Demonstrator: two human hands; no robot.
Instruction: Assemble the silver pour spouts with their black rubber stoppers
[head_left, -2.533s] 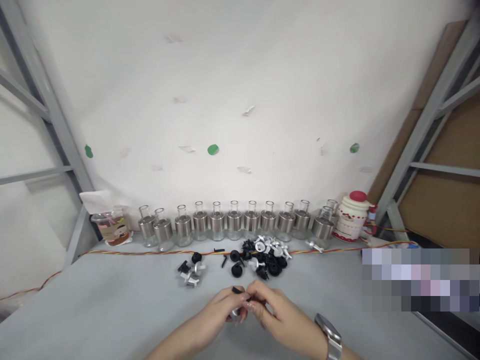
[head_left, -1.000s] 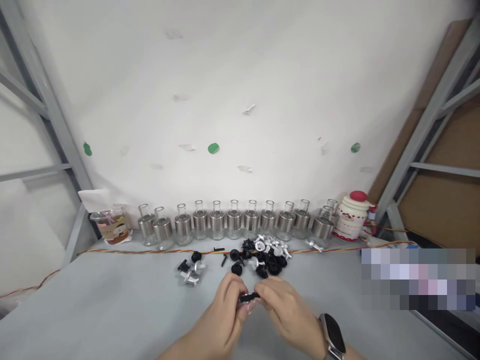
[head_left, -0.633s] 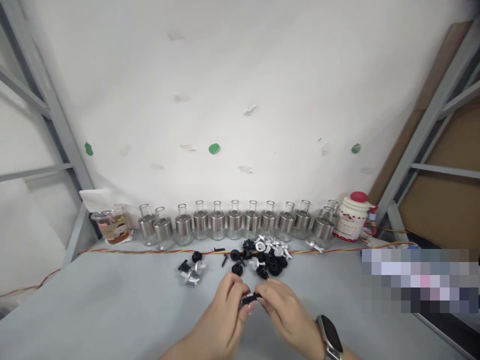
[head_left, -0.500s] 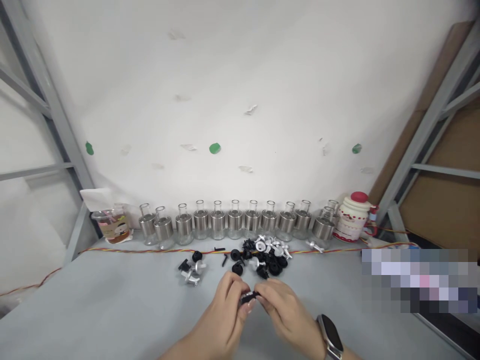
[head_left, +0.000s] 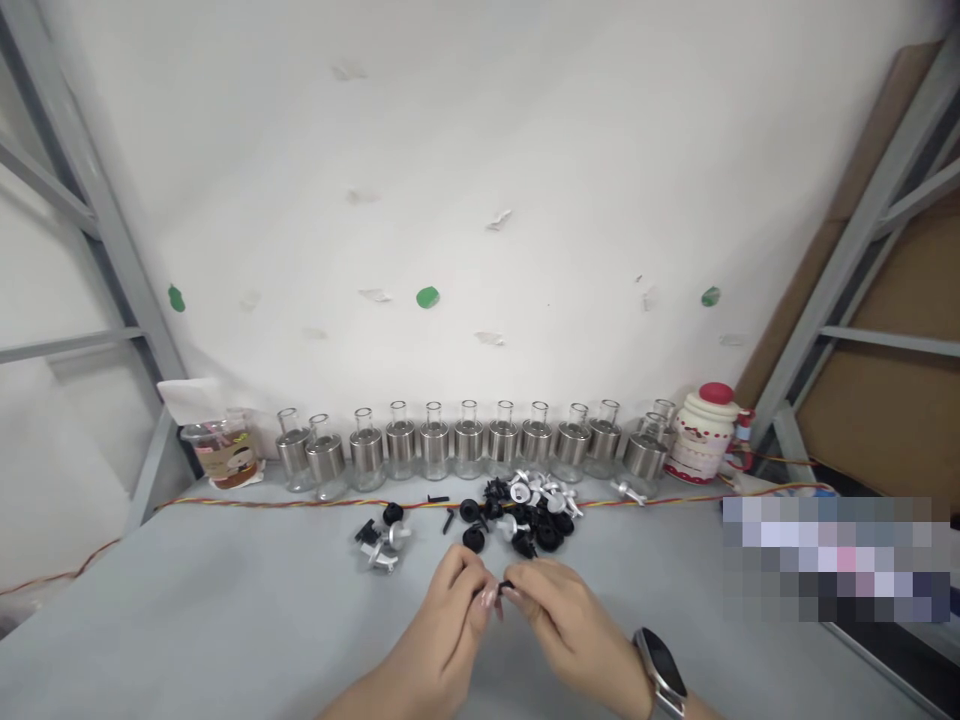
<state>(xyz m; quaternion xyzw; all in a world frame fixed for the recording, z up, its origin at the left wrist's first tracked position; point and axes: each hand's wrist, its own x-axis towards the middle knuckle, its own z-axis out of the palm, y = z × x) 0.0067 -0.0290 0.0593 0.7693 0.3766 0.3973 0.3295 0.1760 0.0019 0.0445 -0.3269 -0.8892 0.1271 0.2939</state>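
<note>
One black piece (head_left: pixel 507 587) pinched in right hand (head_left: pixel 559 622); left hand (head_left: pixel 452 618) curled (contents unclear).

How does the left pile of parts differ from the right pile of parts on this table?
The left pile has only a few pieces, while the right pile has many. The left pile is loosely spread; the right pile is crowded, with pieces overlapping. Both mix black and silver-coloured parts.

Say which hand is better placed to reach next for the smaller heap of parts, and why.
Probably the left hand: the smaller heap lies on the left, closer to it than to the right hand. Both, though, grip a black part.
</note>
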